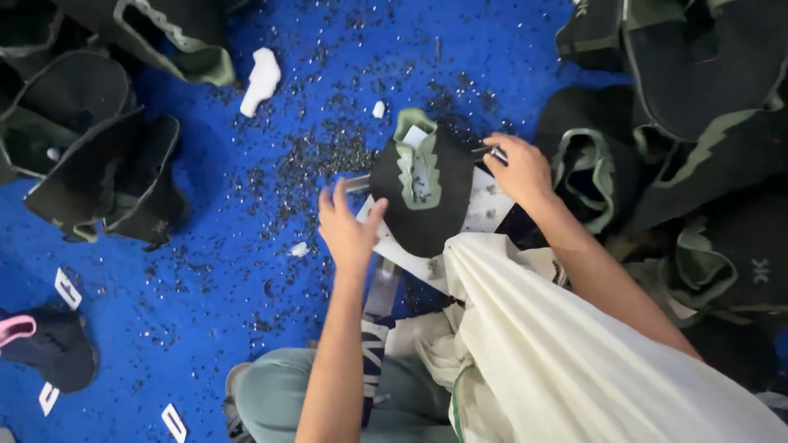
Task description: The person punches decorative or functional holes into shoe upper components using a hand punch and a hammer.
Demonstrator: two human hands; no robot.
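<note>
Left hand (pixel 349 230) fingers spread, touching black shoe upper (pixel 423 193); right hand (pixel 519 171) pinching small metal tool (pixel 492 152) (mostly hidden).

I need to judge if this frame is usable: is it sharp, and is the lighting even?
Head view: slightly soft throughout, left hand mildly blurred; light even, faint shadows on the blue floor; cream cloth nearly overexposed; black shoe upper loses detail.

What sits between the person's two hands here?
In the head view, a black shoe upper with pale green trim lies between the left hand and the right hand.
</note>
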